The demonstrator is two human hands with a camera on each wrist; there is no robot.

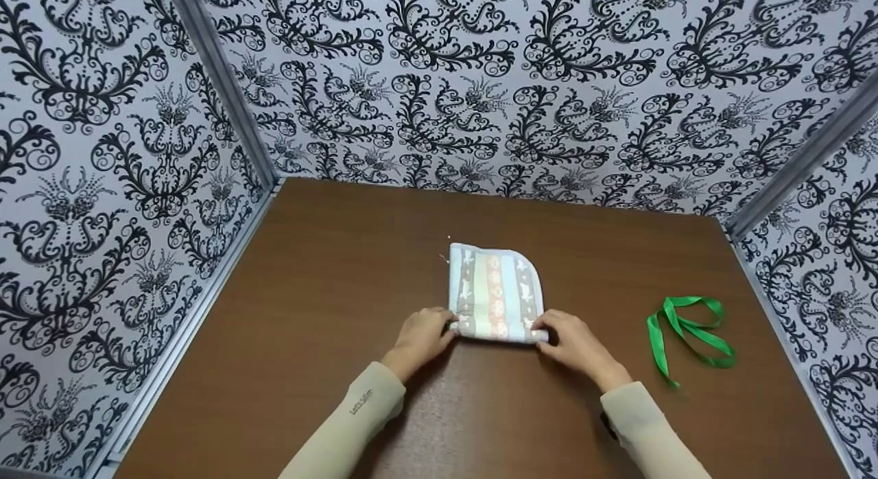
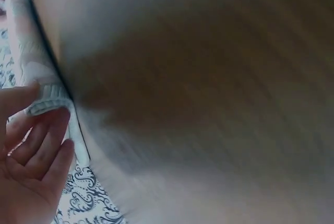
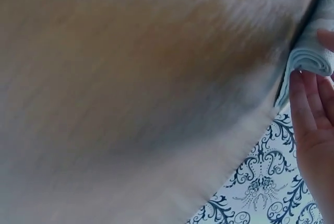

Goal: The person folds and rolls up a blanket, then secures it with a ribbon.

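A striped cloth (image 1: 495, 294) in pale blue, grey, green and peach lies on the table, its near edge rolled up. My left hand (image 1: 422, 335) pinches the left end of that roll, thumb on top and fingers beneath. At the opposite end my right hand (image 1: 575, 343) grips the roll the same way. The right wrist view shows the spiral layers of the rolled end (image 3: 313, 59) between thumb and fingers. In the left wrist view the folded end (image 2: 49, 98) sits between the left thumb and fingers. The cloth's far part lies flat, with one rounded corner.
A green ribbon (image 1: 693, 331) lies loosely looped on the table to the right of the right hand. The brown table (image 1: 329, 280) is bordered by patterned walls (image 1: 453, 88) at the back and both sides. Small pale threads (image 1: 444, 258) lie beside the cloth's left edge.
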